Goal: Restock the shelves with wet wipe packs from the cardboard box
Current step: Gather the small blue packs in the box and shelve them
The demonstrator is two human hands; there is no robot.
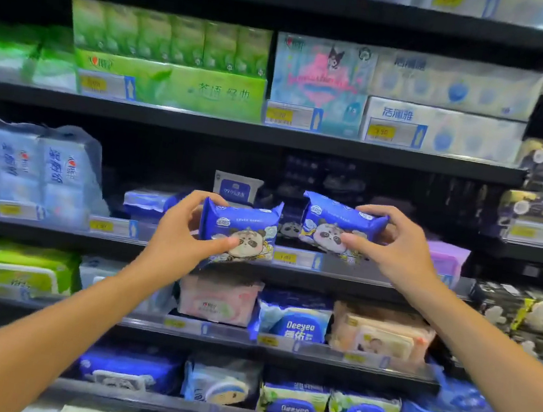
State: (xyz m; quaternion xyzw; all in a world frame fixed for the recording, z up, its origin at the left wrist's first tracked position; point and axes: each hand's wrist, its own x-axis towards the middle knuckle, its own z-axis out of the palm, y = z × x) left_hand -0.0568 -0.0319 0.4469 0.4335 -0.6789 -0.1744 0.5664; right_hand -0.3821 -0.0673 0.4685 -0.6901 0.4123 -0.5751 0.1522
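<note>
While both arms reach up at the middle shelf (374, 281), each hand holds one blue panda-print wet wipe pack. Left hand (178, 231) grips the left pack (242, 233): thumb across the front face, fingers (195, 197) curled over the top left edge. That pack sits slightly tilted, in front of the shelf lip, covering part of the price rail. Right hand (396, 246) grips the right pack (333, 227): thumb on the front, fingers over the top right corner. This pack is higher and tilted, left end up, over the shelf's front edge.

Behind them on the same shelf: more blue packs lying flat (146, 201), one white-and-blue pack standing upright (236, 187), another panda pack (289, 227) visible between the two held ones. Purple pack (446, 260) just right of the right hand. Pale blue tissue bundles (37, 168) at the far left of that shelf.

Shelf above: green tissue boxes (171, 61), then blue-white tissue bundles (448, 108). Shelf below: pink pack (219, 301), Deeyeo pack (294, 323), peach pack (381, 334). Yellow price tags (285, 258) line the rails. Cardboard box not in view.
</note>
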